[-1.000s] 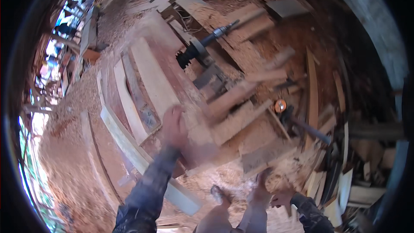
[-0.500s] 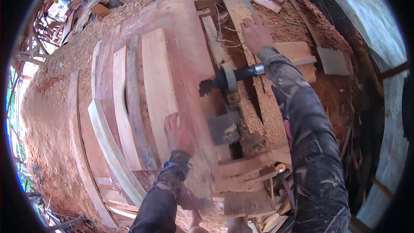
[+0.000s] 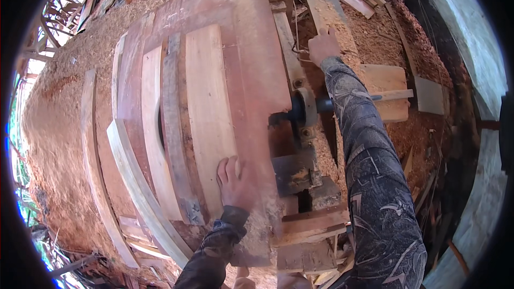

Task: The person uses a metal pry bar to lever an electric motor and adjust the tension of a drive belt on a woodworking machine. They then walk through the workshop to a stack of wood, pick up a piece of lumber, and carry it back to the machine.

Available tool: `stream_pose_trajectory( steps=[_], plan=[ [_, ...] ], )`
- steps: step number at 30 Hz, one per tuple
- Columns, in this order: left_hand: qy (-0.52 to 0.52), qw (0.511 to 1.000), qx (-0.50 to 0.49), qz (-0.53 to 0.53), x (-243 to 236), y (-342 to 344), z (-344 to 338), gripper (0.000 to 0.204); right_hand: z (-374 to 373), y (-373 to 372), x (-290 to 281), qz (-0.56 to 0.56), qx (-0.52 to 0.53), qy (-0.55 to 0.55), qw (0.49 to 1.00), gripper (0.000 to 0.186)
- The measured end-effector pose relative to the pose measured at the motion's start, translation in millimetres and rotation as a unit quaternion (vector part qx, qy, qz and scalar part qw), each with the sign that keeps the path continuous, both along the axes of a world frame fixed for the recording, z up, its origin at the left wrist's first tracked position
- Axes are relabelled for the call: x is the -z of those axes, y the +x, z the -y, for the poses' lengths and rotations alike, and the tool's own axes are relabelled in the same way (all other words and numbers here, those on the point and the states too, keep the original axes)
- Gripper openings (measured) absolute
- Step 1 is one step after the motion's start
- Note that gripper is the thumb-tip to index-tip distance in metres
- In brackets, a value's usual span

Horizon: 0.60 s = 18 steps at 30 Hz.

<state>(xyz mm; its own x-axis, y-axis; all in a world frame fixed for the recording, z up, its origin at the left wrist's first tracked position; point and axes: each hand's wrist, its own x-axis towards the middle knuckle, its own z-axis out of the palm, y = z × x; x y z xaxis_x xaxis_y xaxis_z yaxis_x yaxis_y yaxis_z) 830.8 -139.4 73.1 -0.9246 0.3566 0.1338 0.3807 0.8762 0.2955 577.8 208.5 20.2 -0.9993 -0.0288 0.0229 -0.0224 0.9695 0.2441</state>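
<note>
Right hand (image 3: 323,47) is now across the machine at the far plank (image 3: 325,2), having come up from beside the person's legs at lower right a second ago; its fingers, spread half a second ago, are now drawn in. Its grip is partly curled at the plank's near edge; whether it has hold of anything cannot be determined. Left hand (image 3: 234,184) remains at the near end of the wide pale board (image 3: 210,91), with a loosely open grip, fingers slightly bent and laid over the board's right edge, not closed around it. The wide pale board lies flat on the reddish surface (image 3: 251,37), lengthwise away from the person. Left of it, in order, lie a narrow weathered strip (image 3: 174,107), a pale curved-edge board (image 3: 152,107) and a long bent pale strip (image 3: 140,179), whose near end extends past the surface's corner. Between the hands, right of the board and well apart from it, sits a dark shaft (image 3: 325,105) in a round metal housing (image 3: 307,106); the right sleeve (image 3: 377,171) crosses in front of the shaft. Wood shavings (image 3: 59,107) cover the ground at left, where a separate long plank (image 3: 97,166) lies.
</note>
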Motion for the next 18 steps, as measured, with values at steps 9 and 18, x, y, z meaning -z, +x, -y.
stream_pose_trajectory(
  steps=[9,18],
  plan=[
    [-0.005,1.0,0.006,0.003,4.8,-0.7,3.3,0.038,8.4,-18.0,10.5,0.014,0.015,-0.009,1.0,0.019],
    [-0.007,1.0,0.009,0.005,4.5,-2.0,6.7,0.034,14.9,-35.2,15.2,0.04,0.032,0.002,0.999,0.017]
  ],
)
